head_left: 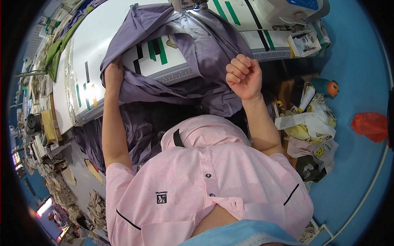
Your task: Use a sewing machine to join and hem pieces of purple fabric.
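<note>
A purple-grey garment (139, 30) lies bunched over the white sewing table (88, 49), its folds reaching up under the sewing machine head (186, 5). Light from the machine falls on the cloth there. My left hand (113, 76) is at the garment's left side, its fingers tucked under a fold and hidden. To the right, my right hand (245, 78) is raised beside the cloth, closed in a fist with nothing showing in it. Part of the garment hangs over the table's front edge toward my lap. Through a gap in the cloth, green and black tape strips (158, 51) show on the table.
A ruler strip (172, 76) runs along the table's front edge. At the right stand a small white box (303, 43) and the machine's white housing (287, 12). Plastic bags and scraps (316, 135) are heaped below. A red bag (369, 127) lies on the blue floor (353, 172).
</note>
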`<action>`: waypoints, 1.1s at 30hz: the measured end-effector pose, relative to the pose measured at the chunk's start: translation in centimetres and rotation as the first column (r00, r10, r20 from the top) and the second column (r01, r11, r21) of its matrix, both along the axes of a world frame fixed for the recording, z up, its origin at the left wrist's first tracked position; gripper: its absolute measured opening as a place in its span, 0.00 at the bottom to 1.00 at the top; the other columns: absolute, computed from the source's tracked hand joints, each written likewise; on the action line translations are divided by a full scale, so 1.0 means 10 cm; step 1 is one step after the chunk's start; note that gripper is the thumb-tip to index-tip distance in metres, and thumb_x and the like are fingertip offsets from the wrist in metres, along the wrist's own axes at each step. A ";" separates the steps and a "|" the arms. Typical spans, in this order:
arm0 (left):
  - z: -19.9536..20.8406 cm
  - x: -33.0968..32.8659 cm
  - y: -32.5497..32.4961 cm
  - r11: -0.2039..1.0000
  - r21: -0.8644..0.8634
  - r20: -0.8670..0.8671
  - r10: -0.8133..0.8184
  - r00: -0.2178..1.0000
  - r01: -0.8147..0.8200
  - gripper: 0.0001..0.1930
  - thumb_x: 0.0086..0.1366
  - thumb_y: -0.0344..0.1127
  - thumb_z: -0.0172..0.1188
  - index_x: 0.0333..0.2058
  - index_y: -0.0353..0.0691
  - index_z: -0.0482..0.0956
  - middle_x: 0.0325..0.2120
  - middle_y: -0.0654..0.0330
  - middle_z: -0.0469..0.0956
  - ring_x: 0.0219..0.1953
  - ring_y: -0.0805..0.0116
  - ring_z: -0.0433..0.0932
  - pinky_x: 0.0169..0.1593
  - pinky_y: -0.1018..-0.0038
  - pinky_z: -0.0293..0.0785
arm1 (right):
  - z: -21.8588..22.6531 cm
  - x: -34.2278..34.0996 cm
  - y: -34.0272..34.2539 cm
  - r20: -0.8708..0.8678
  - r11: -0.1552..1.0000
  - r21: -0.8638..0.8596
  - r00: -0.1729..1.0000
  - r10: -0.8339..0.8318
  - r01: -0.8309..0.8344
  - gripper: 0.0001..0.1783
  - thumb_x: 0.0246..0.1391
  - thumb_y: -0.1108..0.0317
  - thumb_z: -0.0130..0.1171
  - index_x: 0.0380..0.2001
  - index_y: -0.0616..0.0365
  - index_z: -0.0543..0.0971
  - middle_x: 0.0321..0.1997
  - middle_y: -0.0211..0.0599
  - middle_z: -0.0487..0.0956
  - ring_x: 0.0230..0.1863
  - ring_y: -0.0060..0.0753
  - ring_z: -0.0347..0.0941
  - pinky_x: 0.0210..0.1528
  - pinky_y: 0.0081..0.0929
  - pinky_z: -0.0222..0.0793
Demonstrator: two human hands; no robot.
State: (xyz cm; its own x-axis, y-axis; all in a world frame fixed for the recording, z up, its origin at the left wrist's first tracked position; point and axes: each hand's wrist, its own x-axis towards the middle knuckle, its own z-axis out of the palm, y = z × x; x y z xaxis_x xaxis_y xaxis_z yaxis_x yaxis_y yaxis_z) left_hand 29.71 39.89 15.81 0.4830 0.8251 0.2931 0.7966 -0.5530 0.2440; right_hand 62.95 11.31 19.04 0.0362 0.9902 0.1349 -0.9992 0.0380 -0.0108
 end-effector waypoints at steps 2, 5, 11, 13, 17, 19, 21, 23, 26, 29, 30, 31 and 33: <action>-0.01 -0.01 0.01 1.000 -0.012 -0.005 0.012 1.000 -0.012 0.17 0.67 0.34 0.51 0.54 0.45 0.78 0.44 0.37 0.77 0.44 0.37 0.77 0.48 0.56 0.73 | 0.01 0.00 0.00 -0.002 1.000 0.012 1.000 0.005 -0.005 0.14 0.60 0.63 0.43 0.20 0.49 0.63 0.18 0.22 0.58 0.23 0.21 0.52 0.27 0.23 0.55; 0.00 0.01 -0.01 0.999 -0.016 -0.013 0.027 1.000 -0.027 0.17 0.67 0.34 0.51 0.53 0.45 0.78 0.44 0.38 0.77 0.45 0.38 0.77 0.49 0.56 0.73 | 0.03 0.00 -0.01 -0.001 1.000 0.016 1.000 0.008 -0.008 0.14 0.60 0.64 0.44 0.19 0.48 0.61 0.19 0.21 0.57 0.23 0.20 0.52 0.27 0.22 0.55; -0.02 0.00 0.01 1.000 0.003 -0.022 0.015 1.000 -0.015 0.16 0.67 0.34 0.51 0.52 0.42 0.78 0.43 0.38 0.77 0.44 0.38 0.77 0.47 0.56 0.73 | -0.01 0.05 -0.12 0.163 0.981 -0.100 0.976 -0.148 0.165 0.16 0.55 0.69 0.54 0.19 0.48 0.60 0.19 0.20 0.56 0.24 0.18 0.52 0.25 0.19 0.55; -0.05 -0.02 0.02 1.000 0.007 -0.021 0.013 1.000 -0.013 0.16 0.66 0.34 0.51 0.52 0.42 0.78 0.42 0.37 0.77 0.43 0.38 0.77 0.47 0.56 0.73 | -0.09 0.10 -0.20 0.271 0.966 -0.106 0.942 -0.199 0.235 0.16 0.53 0.70 0.56 0.19 0.48 0.60 0.20 0.20 0.56 0.24 0.17 0.52 0.25 0.18 0.55; -0.07 -0.05 0.05 1.000 0.016 -0.013 0.001 1.000 -0.001 0.16 0.66 0.34 0.51 0.52 0.41 0.78 0.40 0.37 0.78 0.41 0.38 0.78 0.45 0.56 0.74 | -0.31 0.21 -0.42 0.264 0.918 -0.196 0.920 -0.288 0.344 0.13 0.53 0.73 0.55 0.21 0.49 0.62 0.20 0.21 0.57 0.25 0.18 0.52 0.25 0.17 0.55; -0.08 -0.06 0.07 1.000 0.008 -0.016 0.013 1.000 -0.013 0.16 0.67 0.34 0.51 0.51 0.41 0.78 0.40 0.37 0.78 0.41 0.38 0.78 0.45 0.56 0.74 | -0.40 0.26 -0.53 0.217 0.902 -0.225 0.922 -0.322 0.368 0.12 0.52 0.75 0.56 0.23 0.49 0.64 0.21 0.21 0.58 0.25 0.18 0.53 0.24 0.16 0.55; -0.08 -0.07 0.09 0.999 0.036 0.010 0.007 1.000 -0.007 0.16 0.66 0.34 0.52 0.52 0.42 0.79 0.40 0.37 0.78 0.41 0.38 0.78 0.45 0.56 0.74 | -0.46 0.30 -0.62 0.216 0.870 -0.295 0.915 -0.341 0.394 0.08 0.52 0.76 0.53 0.25 0.50 0.67 0.21 0.21 0.58 0.25 0.19 0.53 0.26 0.18 0.56; -0.09 -0.09 0.07 0.999 0.051 0.027 -0.014 1.000 0.013 0.16 0.66 0.33 0.53 0.52 0.42 0.79 0.40 0.37 0.78 0.41 0.38 0.78 0.46 0.56 0.74 | -0.52 0.33 -0.67 0.227 0.877 -0.266 0.911 -0.346 0.399 0.05 0.52 0.76 0.53 0.30 0.52 0.72 0.21 0.22 0.59 0.26 0.20 0.55 0.26 0.18 0.57; 0.19 0.12 -0.09 0.998 -0.051 -0.031 -0.033 0.999 0.032 0.17 0.64 0.29 0.56 0.52 0.43 0.79 0.40 0.41 0.80 0.42 0.44 0.79 0.46 0.61 0.75 | -0.46 0.31 -0.63 0.330 0.874 -0.260 0.889 -0.318 0.410 0.04 0.56 0.72 0.55 0.36 0.53 0.75 0.22 0.22 0.62 0.27 0.19 0.58 0.27 0.17 0.59; 0.35 0.31 -0.29 0.924 0.227 0.171 -0.350 0.921 0.309 0.17 0.60 0.26 0.59 0.49 0.43 0.81 0.40 0.50 0.81 0.41 0.51 0.81 0.46 0.66 0.76 | -0.28 0.18 -0.48 0.520 0.848 -0.229 0.797 -0.309 0.478 0.05 0.60 0.68 0.56 0.39 0.53 0.77 0.25 0.23 0.68 0.29 0.19 0.63 0.31 0.16 0.62; 0.41 0.42 -0.34 0.885 0.304 0.167 -0.414 0.895 0.353 0.17 0.59 0.25 0.59 0.48 0.43 0.81 0.41 0.52 0.81 0.42 0.53 0.80 0.46 0.66 0.76 | -0.26 0.14 -0.43 0.704 0.824 -0.180 0.655 -0.274 0.538 0.05 0.62 0.67 0.55 0.39 0.53 0.77 0.27 0.24 0.70 0.29 0.19 0.65 0.32 0.17 0.64; 0.46 0.56 -0.38 0.838 0.376 0.159 -0.478 0.864 0.394 0.17 0.58 0.24 0.60 0.47 0.44 0.81 0.42 0.55 0.81 0.42 0.54 0.80 0.47 0.66 0.75 | -0.24 0.12 -0.37 0.851 0.801 -0.114 0.474 -0.227 0.588 0.06 0.63 0.66 0.55 0.39 0.54 0.77 0.30 0.26 0.73 0.29 0.19 0.67 0.34 0.18 0.66; 0.55 0.81 -0.42 0.763 0.467 0.114 -0.554 0.825 0.448 0.20 0.58 0.25 0.60 0.50 0.46 0.79 0.47 0.56 0.78 0.47 0.56 0.78 0.49 0.65 0.74 | -0.12 0.06 -0.17 0.962 0.794 -0.003 0.219 -0.163 0.608 0.07 0.61 0.68 0.56 0.41 0.55 0.78 0.32 0.29 0.76 0.28 0.23 0.70 0.36 0.20 0.69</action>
State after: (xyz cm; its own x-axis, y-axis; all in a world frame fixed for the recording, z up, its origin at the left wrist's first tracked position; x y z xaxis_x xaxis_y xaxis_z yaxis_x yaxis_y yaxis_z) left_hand 37.84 35.64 21.36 0.6664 0.2638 0.6973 0.3251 -0.9445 0.0466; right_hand 63.56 9.64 17.85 0.5069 0.8593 0.0684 -0.1871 0.1871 -0.9644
